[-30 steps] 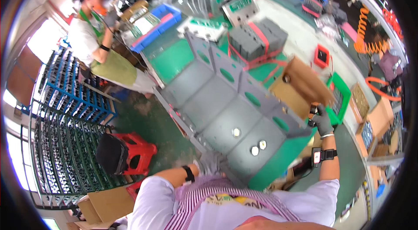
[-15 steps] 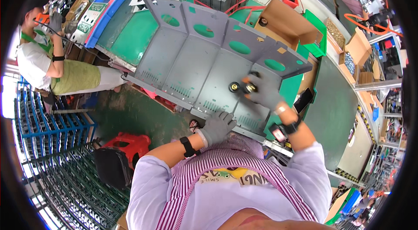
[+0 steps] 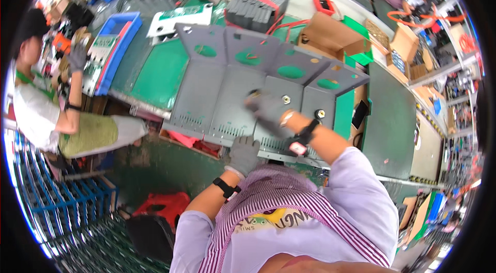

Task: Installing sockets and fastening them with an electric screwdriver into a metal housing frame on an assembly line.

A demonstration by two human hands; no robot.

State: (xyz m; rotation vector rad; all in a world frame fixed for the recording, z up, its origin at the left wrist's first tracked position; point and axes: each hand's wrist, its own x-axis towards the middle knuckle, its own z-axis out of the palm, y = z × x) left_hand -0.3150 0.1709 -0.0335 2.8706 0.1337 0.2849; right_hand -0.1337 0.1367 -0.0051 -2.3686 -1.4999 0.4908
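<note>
A long grey folded sheet-metal panel (image 3: 227, 95) lies flat on the green-topped workbench (image 3: 155, 74) in front of the person. Its long axis runs left to right across the bench, rising slightly toward the left in the picture. Along its far edge an upturned flange carries large oval cut-outs through which the green surface shows; its near edge, with rows of small vent slots, faces the person and overhangs the bench front.

The left hand (image 3: 243, 153), in a grey knit glove with a black wristband above it, rests on the near slotted edge of the panel, fingers curled loosely over the lip; the hand looks partly closed on the edge, though how firmly it grips cannot be told. The right hand (image 3: 266, 107), also gloved in grey and blurred by motion, reaches across the panel's flat middle, palm down, close beside a small round brass-coloured fitting (image 3: 284, 99). Whether its fingers pinch anything cannot be told from the blur. A second round fitting (image 3: 320, 114) sits on the panel farther right, near the wrist.

Behind the panel stand a stack of dark grey metal parts (image 3: 258, 4) and an open brown cardboard box (image 3: 330, 38). At the left another person in a white shirt (image 3: 31, 113) sits beside a blue plastic tray (image 3: 116, 48).
</note>
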